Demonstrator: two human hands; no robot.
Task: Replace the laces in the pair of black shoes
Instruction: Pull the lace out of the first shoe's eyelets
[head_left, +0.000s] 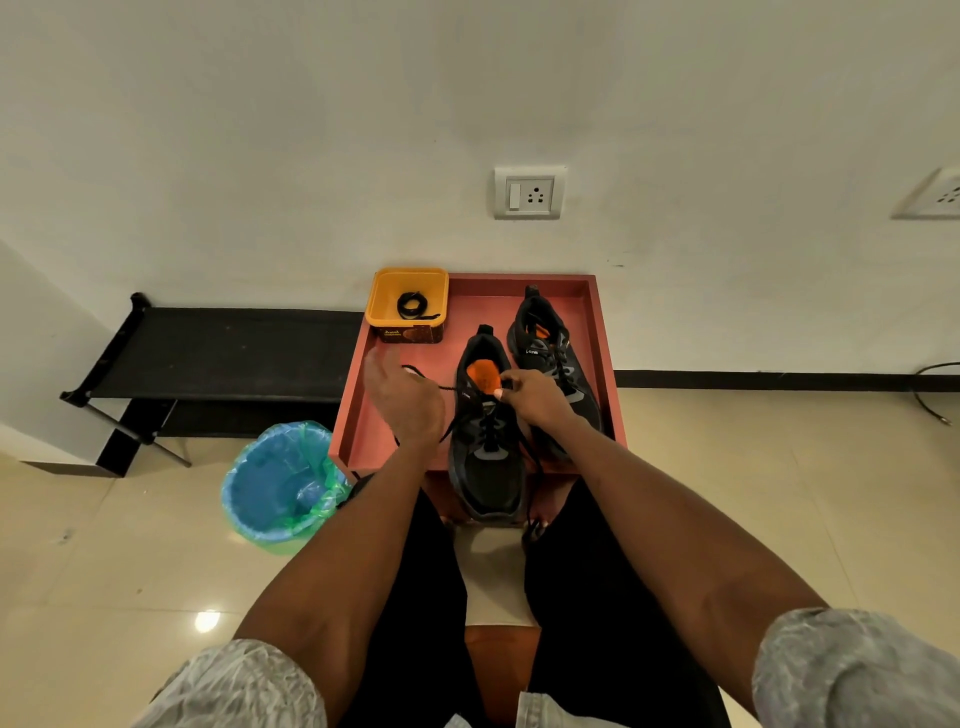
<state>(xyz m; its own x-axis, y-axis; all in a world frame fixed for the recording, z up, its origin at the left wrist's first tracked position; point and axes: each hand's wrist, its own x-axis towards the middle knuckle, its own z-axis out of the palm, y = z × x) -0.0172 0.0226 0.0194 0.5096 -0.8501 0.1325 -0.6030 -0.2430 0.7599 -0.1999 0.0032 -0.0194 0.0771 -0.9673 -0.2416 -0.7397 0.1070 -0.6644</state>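
A seated person laces the nearer of two black shoes on a red tray.

The right hand (535, 397) pinches the near shoe (488, 441) at its collar, likely steadying it; the left hand (405, 400) draws a black lace (441, 387) sideways, though whether its fingers clench it I cannot tell; the far shoe (558, 364) looks laced; a coiled lace (413, 305) waits in a yellow tub (382, 306) on the tray (358, 415).

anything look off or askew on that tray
The near black shoe sticks out past the red tray front edge, toe overhanging. Its lace is loose mid-threading. Nothing spilled or damaged.
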